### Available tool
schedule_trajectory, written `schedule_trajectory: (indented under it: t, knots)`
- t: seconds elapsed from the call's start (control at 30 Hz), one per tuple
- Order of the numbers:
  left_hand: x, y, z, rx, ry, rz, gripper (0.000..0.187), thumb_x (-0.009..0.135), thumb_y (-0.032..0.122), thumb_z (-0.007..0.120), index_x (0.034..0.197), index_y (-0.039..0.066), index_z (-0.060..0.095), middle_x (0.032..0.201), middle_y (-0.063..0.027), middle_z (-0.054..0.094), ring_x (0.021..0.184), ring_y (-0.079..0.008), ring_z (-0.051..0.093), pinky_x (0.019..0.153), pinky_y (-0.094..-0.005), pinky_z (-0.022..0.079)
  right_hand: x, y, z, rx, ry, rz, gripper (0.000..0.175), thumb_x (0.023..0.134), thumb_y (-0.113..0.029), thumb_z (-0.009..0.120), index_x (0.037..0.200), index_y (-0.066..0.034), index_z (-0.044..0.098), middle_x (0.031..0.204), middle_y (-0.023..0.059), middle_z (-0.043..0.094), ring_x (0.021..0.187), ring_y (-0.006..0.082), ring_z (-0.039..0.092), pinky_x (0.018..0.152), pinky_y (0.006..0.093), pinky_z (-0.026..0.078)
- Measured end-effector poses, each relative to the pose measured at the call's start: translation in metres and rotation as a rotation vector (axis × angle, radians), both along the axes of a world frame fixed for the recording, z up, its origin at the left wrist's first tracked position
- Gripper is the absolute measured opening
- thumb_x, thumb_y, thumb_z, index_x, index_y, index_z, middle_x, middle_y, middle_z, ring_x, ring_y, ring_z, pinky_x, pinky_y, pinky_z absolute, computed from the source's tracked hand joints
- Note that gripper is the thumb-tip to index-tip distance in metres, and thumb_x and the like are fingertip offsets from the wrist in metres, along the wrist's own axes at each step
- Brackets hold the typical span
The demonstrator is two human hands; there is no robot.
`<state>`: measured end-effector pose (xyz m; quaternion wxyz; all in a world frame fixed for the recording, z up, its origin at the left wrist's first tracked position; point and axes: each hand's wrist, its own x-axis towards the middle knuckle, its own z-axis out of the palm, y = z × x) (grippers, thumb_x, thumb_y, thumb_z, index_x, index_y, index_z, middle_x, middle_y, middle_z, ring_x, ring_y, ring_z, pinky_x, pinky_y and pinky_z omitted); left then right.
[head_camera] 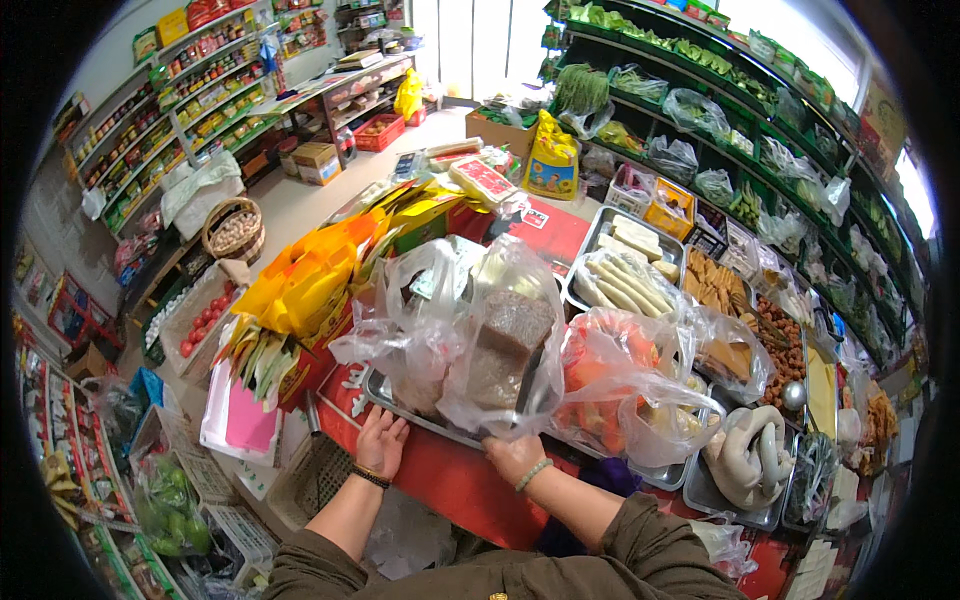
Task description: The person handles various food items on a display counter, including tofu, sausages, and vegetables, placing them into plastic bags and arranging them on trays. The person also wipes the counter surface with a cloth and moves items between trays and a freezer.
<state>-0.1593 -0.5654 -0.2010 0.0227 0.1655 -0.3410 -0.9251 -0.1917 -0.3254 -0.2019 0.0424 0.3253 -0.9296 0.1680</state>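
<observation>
A metal tray (442, 430) lies before me on a red counter (457, 480). On it, clear plastic bags surround brown, jelly-like food blocks (504, 352). My left hand (381, 444), with a dark beaded bracelet, has its fingertips against the tray's near rim; whether they grip it cannot be told. My right hand (517, 459), with a pale bead bracelet, holds the near rim farther right, under the hanging edge of a bag. Right of this tray, another clear bag holds orange-red food (604, 367). Yellow and orange packaging (307, 274) stands upright to the left.
Trays of pale food sticks (619, 281), brown meatballs (780, 352) and a pale coiled organ (750, 457) crowd the right. A pink-bottomed white box (247, 412) and a tomato crate (199, 330) stand left. Green vegetable shelves (720, 97) line the far right.
</observation>
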Motion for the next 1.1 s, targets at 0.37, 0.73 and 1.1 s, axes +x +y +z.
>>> schedule_trajectory:
  t: [0.37, 0.73, 1.1]
  knots:
    - [-0.125, 0.013, -0.013, 0.033, 0.057, -0.058, 0.06, 0.076, -0.001, 0.042, 0.133, 0.014, 0.029, 0.124, 0.0019, 0.045, 0.093, -0.013, 0.048, 0.079, -0.0269, 0.037, -0.096, -0.005, 0.009, 0.346, -0.021, -0.214, 0.016, 0.076, -0.016, 0.05, 0.07, -0.0153, 0.064, 0.068, 0.0086, 0.064, 0.066, 0.0243, 0.064, 0.068, 0.037, 0.047]
    - [-0.219, 0.035, -0.022, 0.049, 0.083, -0.067, 0.065, 0.075, -0.001, 0.045, 0.134, 0.016, 0.024, 0.118, 0.0027, 0.045, 0.086, -0.011, 0.047, 0.074, -0.0245, 0.036, -0.18, 0.0, 0.021, 0.455, -0.143, -0.42, 0.02, 0.078, -0.016, 0.047, 0.077, -0.016, 0.067, 0.082, 0.008, 0.066, 0.08, 0.0226, 0.064, 0.078, 0.0369, 0.038]
    - [-0.288, 0.05, -0.039, 0.015, 0.147, -0.101, 0.056, 0.072, 0.0, 0.047, 0.124, 0.017, 0.035, 0.099, 0.0062, 0.05, 0.082, -0.0072, 0.045, 0.074, -0.0241, 0.035, -0.242, 0.016, 0.023, 0.428, -0.203, -0.481, 0.026, 0.083, -0.014, 0.041, 0.084, -0.0133, 0.068, 0.088, 0.0095, 0.066, 0.085, 0.023, 0.064, 0.083, 0.0397, 0.037]
